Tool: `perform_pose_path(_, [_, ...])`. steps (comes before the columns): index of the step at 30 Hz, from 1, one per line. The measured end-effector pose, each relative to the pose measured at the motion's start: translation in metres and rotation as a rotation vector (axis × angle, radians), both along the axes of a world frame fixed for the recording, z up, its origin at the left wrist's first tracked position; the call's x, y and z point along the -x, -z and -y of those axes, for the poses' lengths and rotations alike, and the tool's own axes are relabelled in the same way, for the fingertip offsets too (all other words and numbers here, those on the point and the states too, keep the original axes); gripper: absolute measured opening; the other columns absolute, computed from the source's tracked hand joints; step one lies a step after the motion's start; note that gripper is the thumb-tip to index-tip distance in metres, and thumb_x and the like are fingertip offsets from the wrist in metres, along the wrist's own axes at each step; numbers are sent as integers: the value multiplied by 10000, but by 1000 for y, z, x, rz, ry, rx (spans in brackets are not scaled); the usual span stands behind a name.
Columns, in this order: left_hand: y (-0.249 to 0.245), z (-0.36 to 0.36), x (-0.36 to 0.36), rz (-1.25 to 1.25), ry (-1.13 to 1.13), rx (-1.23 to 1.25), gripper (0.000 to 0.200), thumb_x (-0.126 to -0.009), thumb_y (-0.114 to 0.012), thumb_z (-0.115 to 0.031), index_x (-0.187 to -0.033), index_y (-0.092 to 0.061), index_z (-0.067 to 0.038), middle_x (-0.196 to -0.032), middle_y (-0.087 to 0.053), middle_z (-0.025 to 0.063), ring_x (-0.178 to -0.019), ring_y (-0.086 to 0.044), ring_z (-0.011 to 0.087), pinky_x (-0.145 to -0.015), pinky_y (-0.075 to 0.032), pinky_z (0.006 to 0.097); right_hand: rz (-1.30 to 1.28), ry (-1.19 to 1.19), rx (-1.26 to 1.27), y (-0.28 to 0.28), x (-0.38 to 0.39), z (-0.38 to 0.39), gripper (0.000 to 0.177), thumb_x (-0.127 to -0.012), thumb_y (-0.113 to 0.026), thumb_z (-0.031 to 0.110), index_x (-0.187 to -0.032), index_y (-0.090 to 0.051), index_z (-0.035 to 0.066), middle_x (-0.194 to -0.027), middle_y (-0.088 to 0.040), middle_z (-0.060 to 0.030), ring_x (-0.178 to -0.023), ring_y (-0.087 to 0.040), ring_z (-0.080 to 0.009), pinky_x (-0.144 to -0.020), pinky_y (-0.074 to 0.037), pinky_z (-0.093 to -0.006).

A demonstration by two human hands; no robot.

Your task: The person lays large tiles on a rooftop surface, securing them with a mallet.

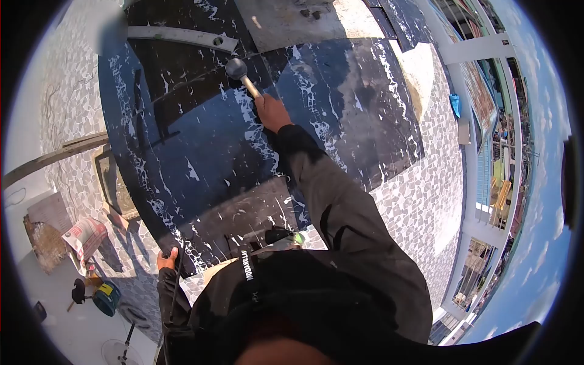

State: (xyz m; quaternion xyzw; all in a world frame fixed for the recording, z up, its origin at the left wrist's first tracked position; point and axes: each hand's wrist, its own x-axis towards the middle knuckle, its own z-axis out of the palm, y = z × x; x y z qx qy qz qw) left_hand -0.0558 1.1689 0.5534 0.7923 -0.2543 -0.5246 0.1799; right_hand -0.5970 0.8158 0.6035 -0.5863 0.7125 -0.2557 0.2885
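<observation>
My right hand (pixel 273 113) is closed round the light handle of a mallet (pixel 237 69) with a dark round head. The mallet head is over glossy black tiles (pixel 207 140) with white veins, near a joint between them; whether it touches them I cannot tell. My left hand (pixel 167 259) is at the near left edge of the black tiles, its fingers partly seen and apart. A long pale level (pixel 182 35) lies across the far tiles.
A wooden strip (pixel 55 159) reaches in from the left. Beside it are a paper sack (pixel 85 236), a teal bucket (pixel 106 298) and a fan (pixel 123 351). Mosaic-patterned floor (pixel 426 213) surrounds the tiles. A white railing (pixel 476 182) runs along the right, with a blue item (pixel 455 105) near it.
</observation>
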Motion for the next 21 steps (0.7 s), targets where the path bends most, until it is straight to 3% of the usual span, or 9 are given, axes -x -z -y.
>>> perform_pose_path(6, [4, 6, 13, 104, -16, 155, 411, -767, -809, -164, -1086, -621, 14, -988, -680, 93, -858, -627, 196, -813, -503, 312, 34, -2, 47, -3, 4, -19, 382, -965, -423, 357, -909, -574, 11, -905, -641, -274, -823, -572, -513, -763, -432, -598])
perform_pose_path(10, [0, 10, 21, 40, -63, 188, 407, -766, -801, -188, -1069, -641, 32, -980, -688, 93, -878, -633, 177, -795, -505, 314, 95, 116, 8, 5, 5, -26, 381, -965, -424, 355, -901, -582, 14, -891, -636, -278, -846, -564, -520, -773, -423, -592])
perform_pose_path(16, [12, 4, 9, 4, -81, 183, 444, -752, -811, -174, -1101, -617, 20, -996, -682, 100, -869, -635, 206, -830, -499, 309, 75, 108, -16, -4, 6, -29, 386, -970, -423, 365, -911, -582, 18, -899, -634, -283, -881, -557, -525, -786, -414, -600])
perform_pose_path(18, [16, 4, 7, 143, -4, 124, 449, -741, -818, -183, -1091, -623, 21, -990, -684, 103, -867, -636, 207, -828, -499, 310, 46, 95, -15, -7, 4, -28, 387, -969, -427, 370, -916, -583, 19, -893, -638, -281, -872, -561, -524, -782, -420, -596])
perform_pose_path(21, [16, 1, 4, 148, 30, 132, 449, -735, -824, -195, -1074, -629, 25, -982, -687, 106, -864, -637, 207, -825, -499, 313, 1, 96, -16, -10, 4, -34, 397, -969, -434, 387, -928, -587, 23, -890, -644, -277, -863, -573, -517, -780, -432, -586])
